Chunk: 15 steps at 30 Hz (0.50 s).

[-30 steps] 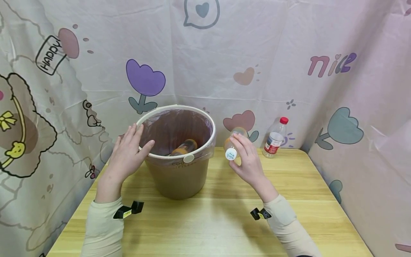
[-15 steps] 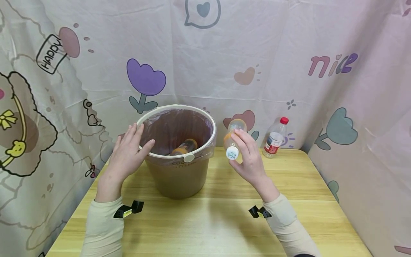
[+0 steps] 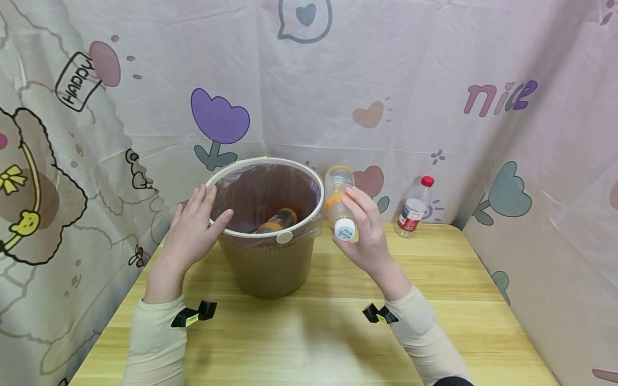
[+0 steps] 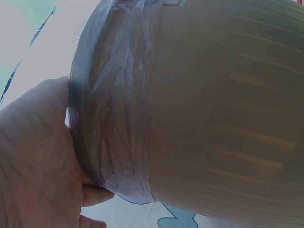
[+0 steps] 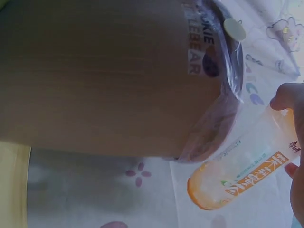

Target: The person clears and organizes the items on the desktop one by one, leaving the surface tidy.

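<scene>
My right hand (image 3: 364, 233) grips a clear plastic bottle (image 3: 339, 185) with orange bands and a white cap. The bottle is tilted, its cap towards me, just right of the bin's rim. In the right wrist view the bottle (image 5: 247, 161) shows orange lettering and an orange base beside the bin's lined edge. A brown trash bin (image 3: 265, 271) with a cream rim and a clear liner stands upright on the table. My left hand (image 3: 190, 230) rests at the bin's left rim, fingers straight and thumb spread. Inside the bin lies another orange-banded bottle (image 3: 277, 221), partly hidden by the rim.
A clear bottle with a red cap (image 3: 413, 209) stands upright at the back right of the wooden table (image 3: 289, 343). A printed fabric backdrop (image 3: 314, 80) hangs close behind the table and along both sides.
My right hand has moved left with the bottle, bringing it up close to the bin's right rim; the bottle's far end has risen. My left hand and the bin have stayed put.
</scene>
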### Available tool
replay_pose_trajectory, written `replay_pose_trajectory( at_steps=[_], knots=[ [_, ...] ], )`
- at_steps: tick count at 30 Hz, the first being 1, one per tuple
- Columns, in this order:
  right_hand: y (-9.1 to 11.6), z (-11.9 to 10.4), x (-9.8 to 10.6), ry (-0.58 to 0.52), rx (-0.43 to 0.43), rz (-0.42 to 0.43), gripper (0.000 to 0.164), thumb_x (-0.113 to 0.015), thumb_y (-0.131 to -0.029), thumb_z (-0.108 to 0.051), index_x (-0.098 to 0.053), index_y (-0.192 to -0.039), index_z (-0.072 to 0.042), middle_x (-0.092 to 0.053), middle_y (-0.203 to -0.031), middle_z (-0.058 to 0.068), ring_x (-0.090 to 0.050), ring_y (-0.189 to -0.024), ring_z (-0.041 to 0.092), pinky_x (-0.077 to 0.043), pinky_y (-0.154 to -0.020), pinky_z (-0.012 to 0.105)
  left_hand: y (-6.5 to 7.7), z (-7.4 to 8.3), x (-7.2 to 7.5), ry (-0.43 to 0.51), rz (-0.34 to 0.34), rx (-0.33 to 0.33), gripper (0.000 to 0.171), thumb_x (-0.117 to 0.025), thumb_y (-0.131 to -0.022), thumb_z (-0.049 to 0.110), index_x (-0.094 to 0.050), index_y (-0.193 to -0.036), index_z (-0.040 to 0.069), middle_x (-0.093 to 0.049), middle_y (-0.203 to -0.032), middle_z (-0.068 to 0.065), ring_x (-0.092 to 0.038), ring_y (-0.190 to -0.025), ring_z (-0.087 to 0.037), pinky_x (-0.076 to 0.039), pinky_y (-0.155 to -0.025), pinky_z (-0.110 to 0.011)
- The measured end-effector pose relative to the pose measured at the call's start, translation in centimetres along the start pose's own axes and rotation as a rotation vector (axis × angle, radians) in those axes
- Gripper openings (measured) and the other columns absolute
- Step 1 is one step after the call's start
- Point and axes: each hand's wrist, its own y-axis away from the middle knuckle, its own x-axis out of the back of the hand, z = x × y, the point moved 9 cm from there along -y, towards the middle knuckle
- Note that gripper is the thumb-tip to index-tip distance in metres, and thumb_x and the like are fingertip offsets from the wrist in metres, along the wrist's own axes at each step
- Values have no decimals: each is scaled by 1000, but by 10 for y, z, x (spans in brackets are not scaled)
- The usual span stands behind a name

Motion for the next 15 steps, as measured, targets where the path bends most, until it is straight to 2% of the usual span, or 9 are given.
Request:
replay_pose_trajectory(
  at_steps=[7, 15],
  knots=[
    [-9, -7, -1, -53, -5, 93, 45, -70, -84, -14, -54, -118, 10, -54, -125, 30, -53, -121, 44, -44, -108, 41, 0, -1, 0, -2, 11, -5, 82, -30, -99, 60, -14, -156, 4, -6, -162, -25, -4, -151, -42, -1, -117, -68],
    [-13, -11, -11, -147, -15, 81, 49, -73, -84, -17, -50, -117, 11, -53, -124, 32, -54, -121, 41, -46, -107, 36, 0, -1, 0, 2, 18, -8, 81, -30, -100, 60, -13, -156, 5, -7, -162, -24, -4, -151, -41, -1, -117, -68]
  ],
)
